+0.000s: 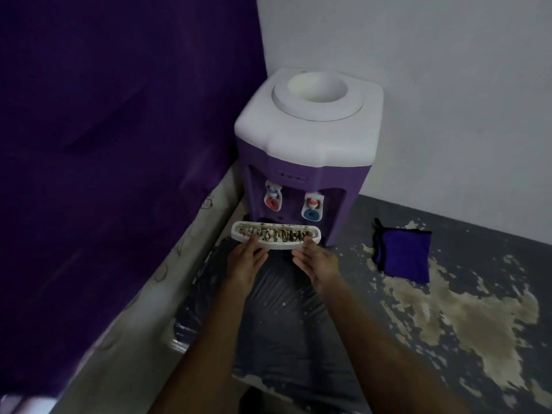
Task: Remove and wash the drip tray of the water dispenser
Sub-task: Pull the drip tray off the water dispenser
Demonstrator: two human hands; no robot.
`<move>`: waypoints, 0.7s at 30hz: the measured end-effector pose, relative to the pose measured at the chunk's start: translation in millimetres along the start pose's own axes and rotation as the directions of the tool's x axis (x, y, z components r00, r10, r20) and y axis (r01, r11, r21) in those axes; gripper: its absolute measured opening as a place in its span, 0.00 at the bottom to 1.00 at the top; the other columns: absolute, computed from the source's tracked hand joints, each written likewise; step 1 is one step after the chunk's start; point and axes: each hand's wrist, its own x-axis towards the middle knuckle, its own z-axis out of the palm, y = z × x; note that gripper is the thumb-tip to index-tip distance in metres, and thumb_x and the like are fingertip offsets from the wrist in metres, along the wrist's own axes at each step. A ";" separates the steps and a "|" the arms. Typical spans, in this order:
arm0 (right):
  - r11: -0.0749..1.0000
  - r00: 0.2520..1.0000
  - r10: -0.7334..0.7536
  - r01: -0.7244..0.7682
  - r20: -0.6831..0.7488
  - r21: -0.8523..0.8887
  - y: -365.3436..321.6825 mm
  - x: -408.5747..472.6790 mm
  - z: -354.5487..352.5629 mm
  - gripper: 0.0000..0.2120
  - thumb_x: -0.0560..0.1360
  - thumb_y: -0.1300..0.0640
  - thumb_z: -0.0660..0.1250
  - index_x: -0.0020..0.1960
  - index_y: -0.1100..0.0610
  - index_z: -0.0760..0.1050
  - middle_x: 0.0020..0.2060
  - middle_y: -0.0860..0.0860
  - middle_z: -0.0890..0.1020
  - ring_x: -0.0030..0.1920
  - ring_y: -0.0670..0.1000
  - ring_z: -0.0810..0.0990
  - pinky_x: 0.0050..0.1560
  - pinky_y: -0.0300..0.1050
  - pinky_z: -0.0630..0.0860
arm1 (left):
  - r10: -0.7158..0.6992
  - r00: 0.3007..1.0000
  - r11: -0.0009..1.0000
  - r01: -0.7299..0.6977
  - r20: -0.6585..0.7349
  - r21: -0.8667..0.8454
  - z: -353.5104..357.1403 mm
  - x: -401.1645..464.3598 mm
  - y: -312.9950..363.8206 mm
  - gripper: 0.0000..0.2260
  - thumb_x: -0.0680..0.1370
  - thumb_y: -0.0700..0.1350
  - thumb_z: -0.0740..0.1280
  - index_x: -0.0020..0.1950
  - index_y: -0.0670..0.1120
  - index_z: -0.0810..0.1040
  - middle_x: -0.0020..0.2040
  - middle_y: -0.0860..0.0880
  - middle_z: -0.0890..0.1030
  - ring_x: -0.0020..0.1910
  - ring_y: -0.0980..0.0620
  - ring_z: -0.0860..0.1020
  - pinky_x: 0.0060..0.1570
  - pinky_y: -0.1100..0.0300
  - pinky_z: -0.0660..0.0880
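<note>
Already both hands are on the drip tray (276, 236), which sits at the foot of the water dispenser (304, 150), just under the red tap (272, 201) and the blue tap (312, 213). The left hand (246, 265) grips the tray's near edge left of centre, fingers curled up onto its rim; the right hand (317, 264) pinches the near edge towards the right end, so both are closed on the tray. Its white grille is smeared with dark brown grime along the slots. The tray looks drawn a little way forward of the purple body, though whether it is fully free of its recess I cannot tell. So the removal seems to be in hand or barely finished, and the whole of the washing is left to do; no sink or water shows anywhere in view. A folded purple cloth (403, 253) lies on the worn, flaking dark floor (466, 309) to the right, well apart from the tray, and a dark purple curtain (119, 144) hangs at the left. No brand, label or legible writing can be made out on the dispenser or the tray.
</note>
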 end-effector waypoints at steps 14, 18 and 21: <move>0.964 0.930 0.067 0.033 0.361 -0.264 4.3 -108.6 5.7 0.11 0.77 0.55 0.71 0.51 0.62 0.79 0.48 0.60 0.85 0.46 0.55 0.87 0.43 0.45 0.84 | 0.257 0.905 0.902 -0.351 -0.340 -0.251 -47.4 -170.5 -25.9 0.12 0.76 0.48 0.70 0.55 0.42 0.79 0.50 0.44 0.85 0.46 0.51 0.85 0.44 0.61 0.82; 0.938 0.886 0.137 0.028 0.443 -0.346 31.9 -144.3 18.4 0.09 0.76 0.54 0.72 0.50 0.61 0.80 0.47 0.59 0.86 0.46 0.54 0.87 0.43 0.45 0.83 | 0.289 0.843 0.862 -0.435 -0.454 -0.259 -82.9 -219.7 -36.8 0.13 0.77 0.47 0.70 0.54 0.39 0.78 0.48 0.41 0.84 0.47 0.47 0.85 0.49 0.57 0.82; 0.914 0.839 0.202 0.024 0.505 -0.406 56.6 -174.7 31.4 0.08 0.76 0.54 0.72 0.49 0.59 0.81 0.42 0.55 0.88 0.45 0.53 0.87 0.42 0.44 0.84 | 0.341 0.790 0.814 -0.520 -0.510 -0.261 -111.6 -258.1 -44.5 0.13 0.77 0.47 0.69 0.55 0.39 0.78 0.49 0.43 0.85 0.50 0.46 0.84 0.52 0.55 0.80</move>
